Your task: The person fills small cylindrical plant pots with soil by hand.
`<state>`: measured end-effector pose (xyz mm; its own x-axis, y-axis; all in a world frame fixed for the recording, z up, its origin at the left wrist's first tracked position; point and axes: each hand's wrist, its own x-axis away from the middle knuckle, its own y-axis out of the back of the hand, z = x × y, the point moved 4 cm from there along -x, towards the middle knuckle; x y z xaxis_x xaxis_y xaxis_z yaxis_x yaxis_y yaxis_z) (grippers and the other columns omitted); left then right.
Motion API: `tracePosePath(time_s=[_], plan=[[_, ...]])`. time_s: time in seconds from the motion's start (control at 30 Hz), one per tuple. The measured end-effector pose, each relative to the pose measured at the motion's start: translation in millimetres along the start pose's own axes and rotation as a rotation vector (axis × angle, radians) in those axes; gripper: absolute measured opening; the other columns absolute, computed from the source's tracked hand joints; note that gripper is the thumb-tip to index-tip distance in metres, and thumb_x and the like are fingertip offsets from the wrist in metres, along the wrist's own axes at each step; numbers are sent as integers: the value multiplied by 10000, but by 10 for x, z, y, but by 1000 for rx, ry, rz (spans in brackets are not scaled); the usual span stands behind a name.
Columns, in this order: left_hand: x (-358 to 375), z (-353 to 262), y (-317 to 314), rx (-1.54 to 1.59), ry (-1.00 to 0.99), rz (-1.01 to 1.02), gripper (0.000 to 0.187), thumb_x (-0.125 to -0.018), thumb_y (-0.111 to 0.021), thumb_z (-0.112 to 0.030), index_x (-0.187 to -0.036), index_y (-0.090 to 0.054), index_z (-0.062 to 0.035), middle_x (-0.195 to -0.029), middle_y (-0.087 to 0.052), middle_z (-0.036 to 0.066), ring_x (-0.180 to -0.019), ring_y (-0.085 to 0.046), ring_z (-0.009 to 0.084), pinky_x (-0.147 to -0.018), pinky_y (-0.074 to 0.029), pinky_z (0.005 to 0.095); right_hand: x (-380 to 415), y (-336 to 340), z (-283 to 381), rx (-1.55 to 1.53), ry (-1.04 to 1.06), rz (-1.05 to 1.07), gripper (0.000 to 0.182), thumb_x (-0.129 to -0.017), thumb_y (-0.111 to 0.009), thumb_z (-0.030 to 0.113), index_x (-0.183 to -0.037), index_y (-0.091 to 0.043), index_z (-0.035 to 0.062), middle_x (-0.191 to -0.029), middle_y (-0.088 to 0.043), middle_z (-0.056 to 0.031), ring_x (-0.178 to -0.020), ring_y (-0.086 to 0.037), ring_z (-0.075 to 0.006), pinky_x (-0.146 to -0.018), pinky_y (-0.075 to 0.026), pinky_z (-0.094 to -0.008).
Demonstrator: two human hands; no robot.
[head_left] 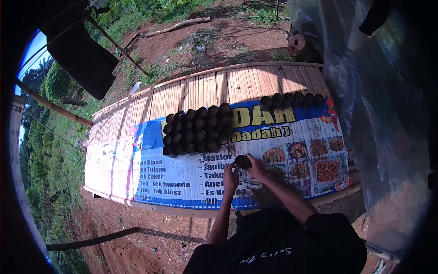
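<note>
A dark round pot-like piece (242,161) is between my two hands above the printed banner (173,176). My right hand (256,168) grips its right side with bent fingers. At its lower left, my left hand (231,177) has its fingertips close to the rim; whether they press on it is hard to tell. Beyond my hands, a block of similar dark pieces (196,130) stands packed in rows on the banner. A single short row of them (292,100) lies at the back right.
The banner covers a bamboo-slat table (196,91). Clear plastic sheeting (365,114) hangs at the right, near a cut log (297,43). A dark cloth (82,57) hangs at the upper left, beside bamboo poles (54,106). Red soil and plants surround the table.
</note>
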<state>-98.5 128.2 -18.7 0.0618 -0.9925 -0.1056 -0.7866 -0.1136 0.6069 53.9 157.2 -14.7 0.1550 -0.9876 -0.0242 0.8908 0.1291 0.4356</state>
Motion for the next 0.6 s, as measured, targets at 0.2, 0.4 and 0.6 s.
tracePosePath(time_s=[0.2,0.4,0.6], plan=[[-348,-22,210,267,470,106,371,-871,-581,-119,-1222,-559,-2,-1129,-610,213,-946,-625,329,-804,-488,396,-501,-305,-34,17,-76,-55,487,-722,-750,105,-1131,-493,42,-936,-648,-214,-929,-623,-403,-747,-501,-441],[-322,194,71,179,310,0,424,-867,-561,-107,-1263,-508,35,-1191,-576,257,-1084,-579,358,-903,-461,384,-624,-467,-15,30,-108,-130,517,-752,-699,99,-1187,-433,13,-979,-624,-225,-919,-612,-411,-751,-495,-454],[-385,318,-60,265,369,-2,443,-871,-539,-130,-1257,-487,81,-1187,-567,290,-1123,-548,392,-946,-430,398,-635,-639,-180,-58,-119,-68,553,-778,-625,57,-1274,-385,8,-994,-613,-233,-947,-611,-391,-780,-491,-448]])
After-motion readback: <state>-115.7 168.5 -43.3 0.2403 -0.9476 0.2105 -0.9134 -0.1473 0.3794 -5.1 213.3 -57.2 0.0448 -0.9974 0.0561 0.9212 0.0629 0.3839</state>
